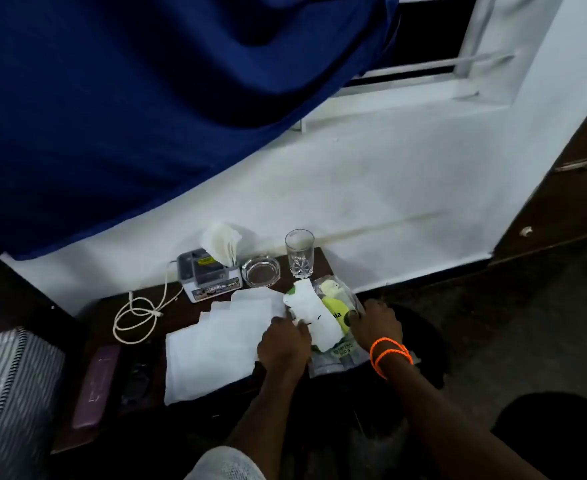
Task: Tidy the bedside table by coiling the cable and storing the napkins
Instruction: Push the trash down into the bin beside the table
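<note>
A dark bedside table [188,306] stands against a white wall, with a bed edge at nine o'clock and dark floor at three o'clock. White napkins [215,344] cover its middle, and a loosely looped white cable [136,318] lies at their ten o'clock. A holder [209,275] at twelve o'clock has napkins standing in it, beside an ashtray [260,271] and a glass [299,252]; the left hand [283,344] pinches a crumpled napkin [314,315], while the right hand [375,323], fingers curled, grips a clear packet [337,341] at the table's three o'clock edge.
</note>
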Tool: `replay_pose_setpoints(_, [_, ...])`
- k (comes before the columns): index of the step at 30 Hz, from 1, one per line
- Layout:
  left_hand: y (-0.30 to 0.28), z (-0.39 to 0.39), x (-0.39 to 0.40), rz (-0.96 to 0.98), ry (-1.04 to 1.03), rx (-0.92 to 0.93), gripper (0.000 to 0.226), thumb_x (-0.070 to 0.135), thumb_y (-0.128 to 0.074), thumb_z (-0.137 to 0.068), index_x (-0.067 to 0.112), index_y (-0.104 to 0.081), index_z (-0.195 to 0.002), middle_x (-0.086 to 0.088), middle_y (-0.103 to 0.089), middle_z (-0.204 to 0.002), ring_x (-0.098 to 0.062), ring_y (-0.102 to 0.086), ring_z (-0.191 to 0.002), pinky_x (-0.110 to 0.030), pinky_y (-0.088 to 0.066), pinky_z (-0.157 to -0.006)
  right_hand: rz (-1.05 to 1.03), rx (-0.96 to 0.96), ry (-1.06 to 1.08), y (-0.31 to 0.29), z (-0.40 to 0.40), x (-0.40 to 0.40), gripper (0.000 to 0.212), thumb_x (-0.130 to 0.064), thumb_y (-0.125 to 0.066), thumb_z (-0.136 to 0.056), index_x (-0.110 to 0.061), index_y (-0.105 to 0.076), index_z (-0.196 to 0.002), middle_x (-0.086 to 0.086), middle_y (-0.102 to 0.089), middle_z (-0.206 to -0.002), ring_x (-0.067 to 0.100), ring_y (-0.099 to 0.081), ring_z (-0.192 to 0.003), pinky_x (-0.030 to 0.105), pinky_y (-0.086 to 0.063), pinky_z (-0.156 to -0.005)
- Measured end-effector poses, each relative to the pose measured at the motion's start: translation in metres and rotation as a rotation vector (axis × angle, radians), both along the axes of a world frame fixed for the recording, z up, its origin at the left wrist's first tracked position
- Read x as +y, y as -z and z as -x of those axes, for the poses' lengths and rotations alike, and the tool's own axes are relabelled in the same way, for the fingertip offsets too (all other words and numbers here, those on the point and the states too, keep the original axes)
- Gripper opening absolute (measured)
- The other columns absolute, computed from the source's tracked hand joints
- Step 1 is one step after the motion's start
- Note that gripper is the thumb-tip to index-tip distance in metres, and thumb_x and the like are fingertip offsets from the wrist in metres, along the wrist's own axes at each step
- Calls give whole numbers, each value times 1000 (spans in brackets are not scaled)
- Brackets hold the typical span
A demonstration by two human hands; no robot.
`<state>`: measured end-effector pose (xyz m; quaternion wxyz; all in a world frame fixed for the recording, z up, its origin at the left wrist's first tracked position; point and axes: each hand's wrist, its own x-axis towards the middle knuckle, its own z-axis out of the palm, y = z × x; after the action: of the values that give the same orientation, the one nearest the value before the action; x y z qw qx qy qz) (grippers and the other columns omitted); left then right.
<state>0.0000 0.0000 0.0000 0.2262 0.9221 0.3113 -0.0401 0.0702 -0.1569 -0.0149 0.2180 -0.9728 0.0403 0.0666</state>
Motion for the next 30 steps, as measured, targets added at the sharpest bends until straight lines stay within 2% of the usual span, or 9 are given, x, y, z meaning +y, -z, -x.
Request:
replay_pose_setpoints(5, [2, -12, -5, 119, -62, 5, 43, 46, -55, -94, 11, -58, -119, -11, -65, -125, -33, -63, -117, -38, -50, -91, -221, 31, 70, 5, -5, -6, 28, -34, -67, -83, -5, -66, -80, 17, -72, -90, 37, -67, -91, 36, -52, -75])
replay_pose_setpoints(8, [2, -18, -7, 153, -16, 27, 37, 33, -60, -91, 12, -53, -121, -11, -62, -127, -33, -62, -118, -39, -50, -91, -262, 33, 62, 5, -3, -8, 24, -30, -69, -79, -7, -64, -76, 11, -69, -77, 36, -67, -82, 34, -53, -70])
replay_pose_setpoints(11, [0, -23, -9, 255, -11, 12, 49, 28, -72, -84, 10, -50, -124, -13, -61, -129, -35, -61, -120, -39, -51, -91, -279, 65, -6, 2, -6, -18, 16, -24, -75, -76, -11, -72, -86, 12, -74, -86, 33, -70, -88, 35, -57, -77])
replay_pose_setpoints(14, [-4, -25, -13, 337, -27, -3, 67, 25, -88, -68, 7, -52, -122, -15, -64, -126, -35, -62, -118, -36, -52, -91, -220, 152, -124, -6, -9, -33, 35, -15, -81, -70, -14, -75, -105, 11, -75, -100, 28, -70, -97, 28, -51, -80])
replay_pose_setpoints(17, [-9, -27, -21, 374, -8, -19, 64, 25, -94, -57, 9, -61, -110, -12, -71, -113, -31, -69, -107, -34, -56, -88, -188, 183, -157, -16, -10, -48, 45, -9, -83, -69, -10, -73, -113, 12, -74, -105, 28, -69, -101, 31, -52, -83])
replay_pose_setpoints(21, [-21, -34, -44, 523, -29, -138, 39, 13, -93, -53, 13, -65, -79, -8, -76, -90, -26, -75, -82, -40, -63, -78, -183, 145, -53, -35, -10, -72, 40, -8, -86, -66, -8, -74, -104, 13, -75, -103, 27, -70, -97, 30, -52, -80])
replay_pose_setpoints(24, [-28, -45, -67, 601, 12, -212, 33, 5, -86, -63, 7, -72, -93, -16, -75, -99, -29, -75, -90, -44, -63, -79, -161, 100, 49, -47, -10, -95, 26, -10, -85, -64, -14, -70, -85, 12, -75, -95, 25, -70, -91, 24, -45, -72])
replay_pose_setpoints(26, [-29, -52, -83, 611, 38, -232, 36, 2, -82, -70, 4, -72, -104, -19, -73, -107, -33, -74, -96, -45, -62, -83, -151, 68, 104, -51, -12, -111, 26, -12, -85, -65, -20, -64, -78, 12, -74, -94, 26, -70, -91, 21, -41, -70])
replay_pose_setpoints(30, [-22, -59, -116, 489, 140, -209, 21, 2, -70, -80, 2, -72, -101, -16, -72, -110, -33, -69, -104, -40, -59, -88, -115, 79, 127, -49, -15, -133, 21, -12, -84, -66, -20, -69, -78, 12, -75, -94, 28, -71, -92, 24, -47, -74])
